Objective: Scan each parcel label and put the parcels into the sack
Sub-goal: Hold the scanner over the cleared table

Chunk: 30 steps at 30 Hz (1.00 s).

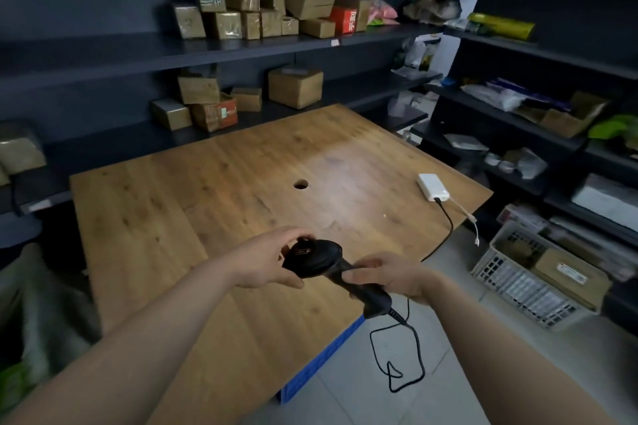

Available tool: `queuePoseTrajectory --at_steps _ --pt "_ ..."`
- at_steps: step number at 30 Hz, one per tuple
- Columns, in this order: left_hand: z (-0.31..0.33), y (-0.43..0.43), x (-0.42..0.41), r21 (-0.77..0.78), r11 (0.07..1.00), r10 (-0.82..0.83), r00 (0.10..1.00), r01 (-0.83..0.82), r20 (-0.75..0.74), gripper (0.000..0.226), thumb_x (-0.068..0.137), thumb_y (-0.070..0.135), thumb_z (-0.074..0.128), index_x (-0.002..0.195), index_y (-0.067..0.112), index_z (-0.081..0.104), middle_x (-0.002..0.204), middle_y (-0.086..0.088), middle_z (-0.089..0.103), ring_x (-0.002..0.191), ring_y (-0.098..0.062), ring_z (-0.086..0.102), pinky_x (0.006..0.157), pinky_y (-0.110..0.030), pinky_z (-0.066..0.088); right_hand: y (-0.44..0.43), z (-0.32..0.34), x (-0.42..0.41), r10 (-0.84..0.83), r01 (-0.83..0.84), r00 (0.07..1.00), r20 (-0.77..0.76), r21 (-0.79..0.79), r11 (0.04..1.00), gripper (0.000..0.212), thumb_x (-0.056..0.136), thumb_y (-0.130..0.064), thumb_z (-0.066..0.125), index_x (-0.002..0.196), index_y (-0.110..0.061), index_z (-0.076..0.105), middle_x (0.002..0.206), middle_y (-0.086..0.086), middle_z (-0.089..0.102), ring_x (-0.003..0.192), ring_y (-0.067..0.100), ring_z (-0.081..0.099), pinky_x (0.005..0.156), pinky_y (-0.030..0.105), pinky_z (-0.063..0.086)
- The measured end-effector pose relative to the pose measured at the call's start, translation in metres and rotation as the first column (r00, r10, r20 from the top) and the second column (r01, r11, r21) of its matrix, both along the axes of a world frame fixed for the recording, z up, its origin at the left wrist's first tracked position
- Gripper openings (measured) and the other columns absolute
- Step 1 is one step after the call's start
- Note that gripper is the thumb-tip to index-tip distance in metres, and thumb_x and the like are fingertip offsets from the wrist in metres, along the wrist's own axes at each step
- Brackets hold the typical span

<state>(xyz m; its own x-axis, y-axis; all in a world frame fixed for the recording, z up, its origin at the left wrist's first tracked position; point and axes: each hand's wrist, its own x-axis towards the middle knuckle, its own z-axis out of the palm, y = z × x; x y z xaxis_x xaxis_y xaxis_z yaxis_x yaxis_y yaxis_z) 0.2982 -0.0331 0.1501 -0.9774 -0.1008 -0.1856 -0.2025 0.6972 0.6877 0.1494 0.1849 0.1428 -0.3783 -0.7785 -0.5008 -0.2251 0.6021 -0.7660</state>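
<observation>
I hold a black handheld barcode scanner (319,260) over the near part of the wooden table (221,190). My left hand (267,260) grips the scanner's rounded head, fingers curled over its top. My right hand (397,274) is closed around its handle. The scanner's black cable (411,355) loops down past the table's edge and runs up to a white power bank (432,186) on the table's right side. Brown cardboard parcels (262,9) are stacked on the upper wall shelf, and more parcels (295,86) sit on the shelf below. A greyish sack (41,304) lies at the left edge.
Dark shelving lines the back and right walls, holding bags and packets (500,26). A white plastic crate (528,283) with a boxed parcel stands on the tiled floor at right. A blue crate (321,359) sits under the table. The tabletop has a round hole (300,185).
</observation>
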Motion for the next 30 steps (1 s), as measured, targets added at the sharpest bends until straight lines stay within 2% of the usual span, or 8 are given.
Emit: queuePoseTrajectory --at_steps 4,8,12,15,17,19,23,30 --pt "-0.011 -0.018 -0.034 0.048 0.993 0.108 0.994 -0.107 -0.028 0.076 0.075 0.028 0.081 0.133 0.049 0.036 0.113 0.037 0.042 0.103 0.008 0.05 0.066 0.0 0.042 -0.015 -0.015 -0.046 -0.044 0.055 0.994 0.101 -0.102 0.993 0.054 0.07 -0.052 0.072 0.106 -0.013 0.067 0.091 0.005 0.066 0.082 0.024 0.064 0.088 0.035 0.053" --pt "-0.022 -0.043 -0.07 0.075 0.972 0.23 0.969 -0.224 -0.085 0.08 0.076 0.022 0.081 0.134 0.05 0.033 0.125 0.037 0.035 0.109 0.004 0.049 0.082 -0.01 0.043 -0.05 -0.013 -0.102 0.008 0.013 0.992 0.128 -0.164 0.986 0.029 0.089 -0.023 0.065 0.115 -0.009 0.067 0.091 0.003 0.06 0.081 0.018 0.056 0.08 0.032 0.047" --pt "-0.035 -0.067 -0.101 0.163 0.922 0.36 0.932 -0.35 -0.033 0.079 0.08 0.018 0.077 0.139 0.046 0.032 0.141 0.023 0.031 0.118 -0.008 0.048 0.088 -0.018 0.045 -0.098 -0.011 -0.147 0.125 -0.129 0.991 -0.045 -0.087 0.988 0.023 0.09 -0.025 0.067 0.113 -0.022 0.071 0.091 -0.007 0.066 0.085 0.016 0.058 0.08 0.031 0.045" --pt "-0.045 -0.083 -0.117 0.34 0.851 0.417 0.909 -0.401 0.027 0.076 0.082 0.027 0.074 0.141 0.047 0.032 0.142 0.015 0.039 0.126 -0.006 0.043 0.089 -0.017 0.042 -0.131 -0.027 -0.17 0.179 -0.187 0.965 -0.19 -0.026 0.982 0.022 0.086 -0.023 0.072 0.107 -0.029 0.072 0.088 -0.013 0.066 0.084 0.011 0.059 0.077 0.028 0.046" --pt "-0.054 -0.092 -0.127 0.398 0.796 0.479 0.877 -0.455 0.046 0.068 0.086 0.035 0.069 0.143 0.044 0.032 0.144 0.014 0.04 0.132 -0.007 0.039 0.1 -0.025 0.039 -0.15 -0.043 -0.178 0.211 -0.219 0.933 -0.291 0.004 0.976 0.027 0.082 -0.019 0.075 0.107 -0.029 0.071 0.095 -0.012 0.066 0.087 0.01 0.059 0.076 0.023 0.046" --pt "-0.067 -0.099 -0.136 0.377 0.762 0.549 0.834 -0.526 0.054 0.069 0.087 0.036 0.068 0.146 0.038 0.031 0.147 0.012 0.039 0.136 -0.009 0.037 0.11 -0.034 0.037 -0.166 -0.06 -0.181 0.222 -0.231 0.9 -0.376 0.022 0.973 0.033 0.077 -0.017 0.078 0.107 -0.027 0.071 0.099 -0.012 0.065 0.089 0.007 0.058 0.072 0.015 0.044" --pt "-0.097 -0.108 -0.152 0.346 0.678 0.66 0.745 -0.649 0.103 0.082 0.083 0.025 0.075 0.149 0.028 0.027 0.145 0.005 0.043 0.13 -0.011 0.044 0.107 -0.035 0.041 -0.187 -0.093 -0.187 0.213 -0.209 0.885 -0.415 0.056 0.976 0.041 0.07 -0.016 0.081 0.109 -0.022 0.069 0.106 -0.005 0.065 0.093 0.014 0.058 0.076 0.027 0.048" --pt "-0.135 -0.101 -0.161 0.329 0.581 0.736 0.653 -0.744 0.177 0.084 0.082 0.014 0.075 0.15 0.022 0.026 0.143 0.001 0.043 0.132 -0.017 0.044 0.111 -0.039 0.037 -0.198 -0.131 -0.2 0.312 -0.311 0.821 -0.479 0.085 0.947 0.042 0.069 -0.021 0.079 0.11 -0.024 0.068 0.103 -0.004 0.062 0.089 0.014 0.056 0.07 0.026 0.045"
